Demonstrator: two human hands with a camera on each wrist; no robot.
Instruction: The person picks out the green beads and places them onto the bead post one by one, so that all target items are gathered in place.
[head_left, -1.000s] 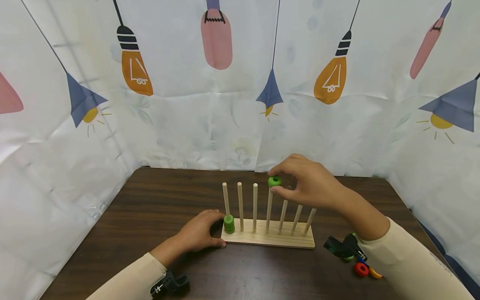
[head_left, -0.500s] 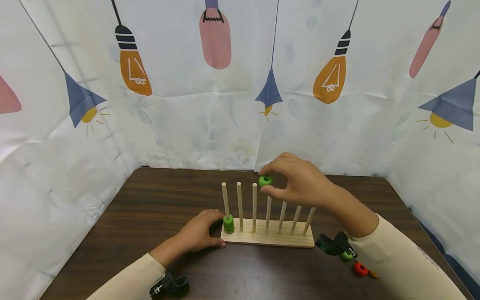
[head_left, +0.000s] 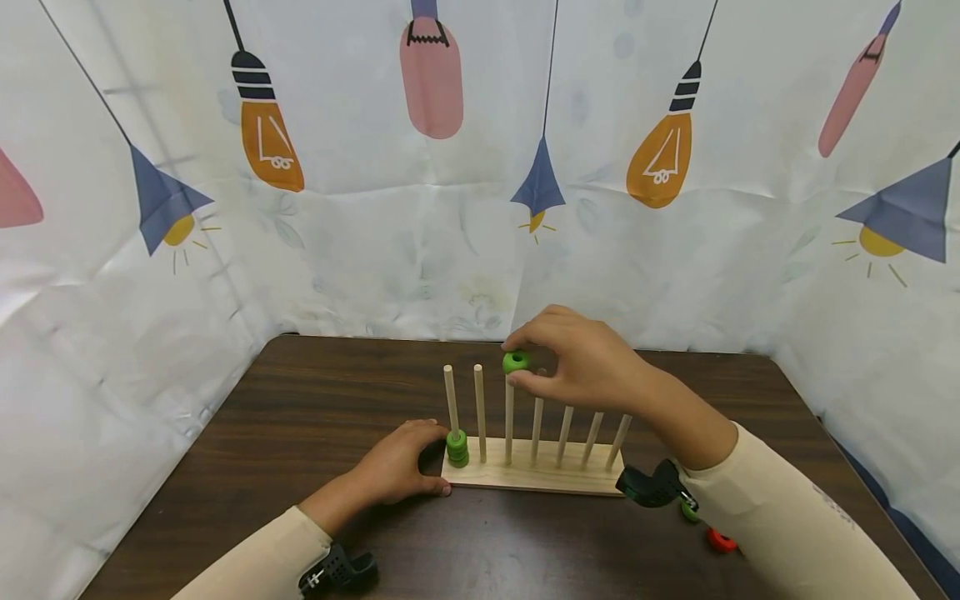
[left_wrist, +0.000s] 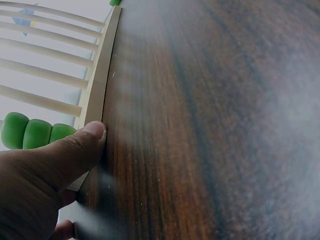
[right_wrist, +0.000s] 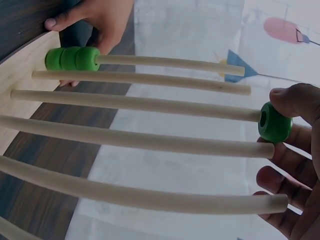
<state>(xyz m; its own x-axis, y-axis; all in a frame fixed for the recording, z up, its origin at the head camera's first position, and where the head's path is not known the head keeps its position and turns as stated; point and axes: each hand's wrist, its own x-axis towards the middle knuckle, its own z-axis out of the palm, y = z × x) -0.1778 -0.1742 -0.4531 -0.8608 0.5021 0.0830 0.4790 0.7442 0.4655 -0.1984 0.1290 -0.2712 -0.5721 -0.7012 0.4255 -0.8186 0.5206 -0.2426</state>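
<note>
A wooden peg rack (head_left: 555, 477) with several upright dowels stands mid-table. On its leftmost dowel sit three green beads (head_left: 457, 450), stacked at the bottom. My left hand (head_left: 397, 462) grips the left end of the rack's base, thumb along the front edge; the left wrist view shows that thumb (left_wrist: 80, 147) beside the stack. Up at the dowel tops, my right hand (head_left: 581, 358) pinches another green bead (head_left: 515, 362) between thumb and fingers. In the right wrist view this bead (right_wrist: 276, 124) overlaps the tip of the third dowel from the left, its hole facing the dowel.
A red bead (head_left: 722, 542) and a green bead (head_left: 688, 512) lie on the dark wood-grain table (head_left: 480, 550) to the right, partly hidden by my right forearm. A printed white curtain (head_left: 390, 250) hangs behind the table. Each wrist wears a black camera mount.
My right hand has moved left with the green bead, from the fourth dowel to the third. The forearm now covers more of the loose beads. My left hand has stayed put.
</note>
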